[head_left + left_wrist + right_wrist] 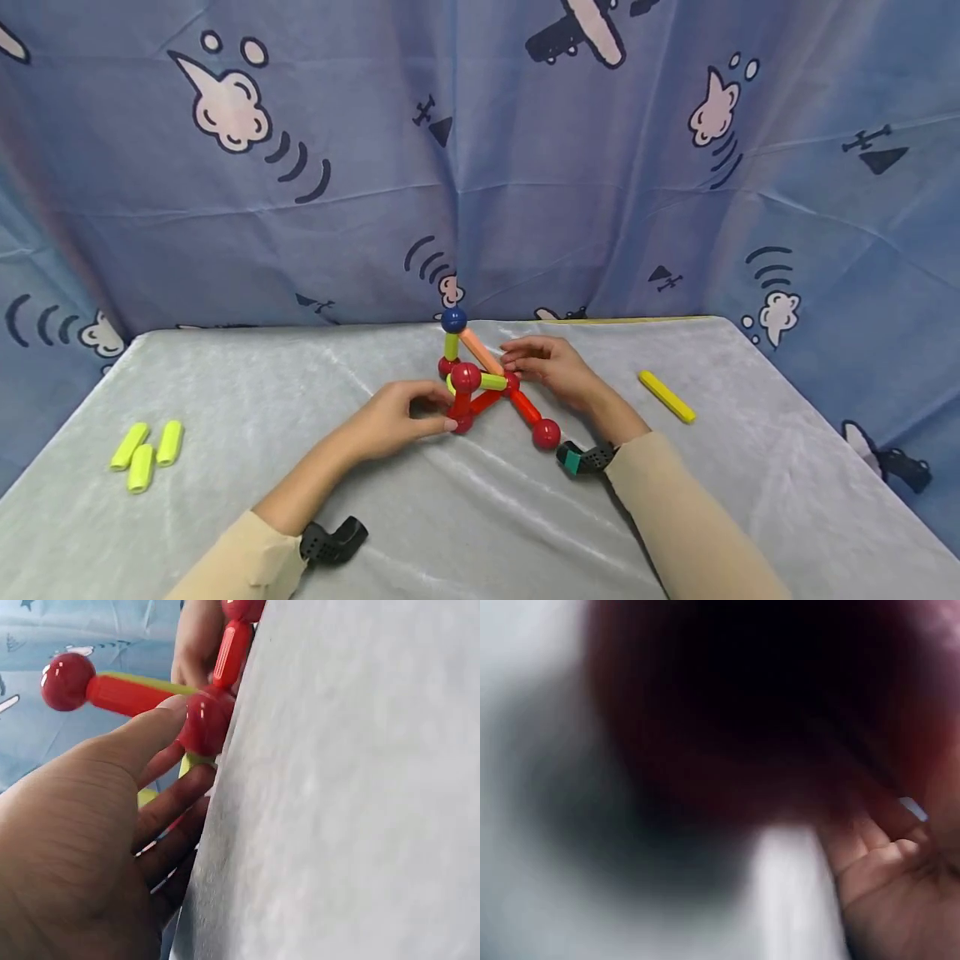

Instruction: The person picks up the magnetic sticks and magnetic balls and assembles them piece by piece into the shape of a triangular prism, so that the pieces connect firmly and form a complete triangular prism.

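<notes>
A build of coloured rods and balls stands mid-table, topped by a blue ball (pixel 453 319). My left hand (pixel 397 419) holds the red ball (pixel 204 729) at its near lower corner, thumb across the ball and fingers around its far side. From that ball a red rod (pixel 124 695) rises to another red ball (pixel 466 377). My right hand (pixel 555 371) has its fingers loosely extended beside the red joint ball (pixel 512 382) and the orange rod (pixel 482 351). A red rod (pixel 525 407) runs toward me to an end ball (pixel 547 434). The right wrist view is mostly a dark blur.
Several yellow-green rods (pixel 141 468) lie at the left of the grey cloth-covered table (pixel 247 383). One longer yellow rod (pixel 667 397) lies to the right of my right hand. A blue printed curtain (pixel 360 167) hangs behind the table.
</notes>
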{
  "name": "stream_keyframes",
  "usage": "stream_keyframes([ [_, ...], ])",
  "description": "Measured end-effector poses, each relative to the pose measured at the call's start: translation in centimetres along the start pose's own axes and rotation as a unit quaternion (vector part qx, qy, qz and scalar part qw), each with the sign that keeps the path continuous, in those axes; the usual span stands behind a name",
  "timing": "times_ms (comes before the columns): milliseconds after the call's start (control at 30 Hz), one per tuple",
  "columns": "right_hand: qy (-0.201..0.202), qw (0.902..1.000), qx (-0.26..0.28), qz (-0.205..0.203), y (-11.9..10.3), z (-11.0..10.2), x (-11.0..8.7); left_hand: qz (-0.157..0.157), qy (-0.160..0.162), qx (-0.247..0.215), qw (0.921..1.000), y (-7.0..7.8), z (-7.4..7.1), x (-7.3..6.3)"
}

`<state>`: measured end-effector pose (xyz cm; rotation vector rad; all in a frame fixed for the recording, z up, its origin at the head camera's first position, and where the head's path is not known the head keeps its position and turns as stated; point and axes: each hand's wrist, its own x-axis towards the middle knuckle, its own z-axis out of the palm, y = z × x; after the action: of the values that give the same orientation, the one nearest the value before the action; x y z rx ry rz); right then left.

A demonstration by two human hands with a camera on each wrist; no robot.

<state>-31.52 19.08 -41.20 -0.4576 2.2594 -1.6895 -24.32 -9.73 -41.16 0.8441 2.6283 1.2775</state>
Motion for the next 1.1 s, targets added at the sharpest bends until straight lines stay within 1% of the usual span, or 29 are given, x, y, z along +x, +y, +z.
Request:
stream_keyframes([
  [67, -0.012, 0.998, -0.061, -0.013, -0.3, -0.6, -0.7, -0.008, -0.01, -0.011, 0.9999, -0.1, -0.6, 0.0],
  [100, -0.021, 0.9944, -0.102, -0.023, -0.5, -0.9, -1.1, -0.016, -0.014, -0.012, 0.9997, -0.1, -1.0, -0.1],
  [133, -0.031, 0.9886, -0.144, -0.033, -0.8, -1.2, -1.5, -0.027, -0.014, -0.011, 0.9995, -0.1, -1.5, 0.0],
  [200, -0.056, 0.9693, -0.232, -0.057, -1.6, -1.6, -2.3, -0.053, -0.004, -0.001, 0.9986, -0.1, -2.5, 0.1],
  [267, -0.078, 0.9445, -0.308, -0.084, -2.3, -1.9, -3.1, -0.088, 0.016, 0.012, 0.9959, 0.0, -3.4, 0.5],
  [333, -0.095, 0.919, -0.365, -0.114, -2.8, -2.0, -3.8, -0.12, 0.034, 0.024, 0.9919, 0.0, -4.0, 1.4],
  [367, -0.101, 0.9066, -0.388, -0.131, -2.9, -2.0, -4.2, -0.128, 0.037, 0.027, 0.9908, 0.0, -4.2, 1.9],
  [400, -0.106, 0.8955, -0.406, -0.148, -3.1, -2.0, -4.5, -0.128, 0.034, 0.026, 0.9908, 0.0, -4.2, 2.5],
  [467, -0.114, 0.8729, -0.439, -0.179, -3.1, -1.9, -5.1, -0.115, 0.016, 0.024, 0.993, 0.1, -4.0, 3.7],
  [567, -0.129, 0.8394, -0.478, -0.224, -3.1, -1.6, -5.5, -0.065, -0.018, 0.013, 0.9976, -0.1, -3.5, 5.1],
  [600, -0.134, 0.828, -0.492, -0.233, -3.1, -1.5, -5.6, -0.052, -0.024, 0.011, 0.9983, -0.1, -3.3, 5.4],
  [700, -0.137, 0.7987, -0.529, -0.253, -3.3, -0.8, -5.5, -0.035, -0.021, 0.018, 0.999, -0.3, -3.0, 5.9],
  [767, -0.133, 0.78, -0.554, -0.259, -3.3, -0.5, -5.6, -0.037, -0.014, 0.025, 0.9989, -0.3, -2.8, 6.0],
  [800, -0.13, 0.7733, -0.563, -0.261, -3.4, -0.3, -5.6, -0.038, -0.01, 0.028, 0.9988, -0.4, -2.7, 6.1],
  [833, -0.124, 0.7701, -0.569, -0.261, -3.4, -0.2, -5.7, -0.04, -0.007, 0.031, 0.9987, -0.4, -2.6, 6.1],
  [867, -0.117, 0.769, -0.571, -0.262, -3.5, -0.1, -5.8, -0.041, -0.006, 0.032, 0.9986, -0.4, -2.6, 6.1],
  [933, -0.098, 0.7755, -0.567, -0.259, -3.5, 0.0, -6.0, -0.043, -0.006, 0.033, 0.9985, -0.4, -2.5, 6.1],
  [967, -0.092, 0.7763, -0.566, -0.261, -3.6, 0.0, -6.0, -0.044, -0.006, 0.033, 0.9984, -0.3, -2.5, 6.1],
  [1033, -0.088, 0.7718, -0.57, -0.268, -3.5, 0.0, -5.9, -0.048, -0.006, 0.035, 0.9982, -0.2, -2.5, 6.0],
  [1100, -0.097, 0.7611, -0.578, -0.277, -3.5, 0.0, -5.7, -0.05, -0.007, 0.037, 0.9981, -0.1, -2.5, 6.0],
])
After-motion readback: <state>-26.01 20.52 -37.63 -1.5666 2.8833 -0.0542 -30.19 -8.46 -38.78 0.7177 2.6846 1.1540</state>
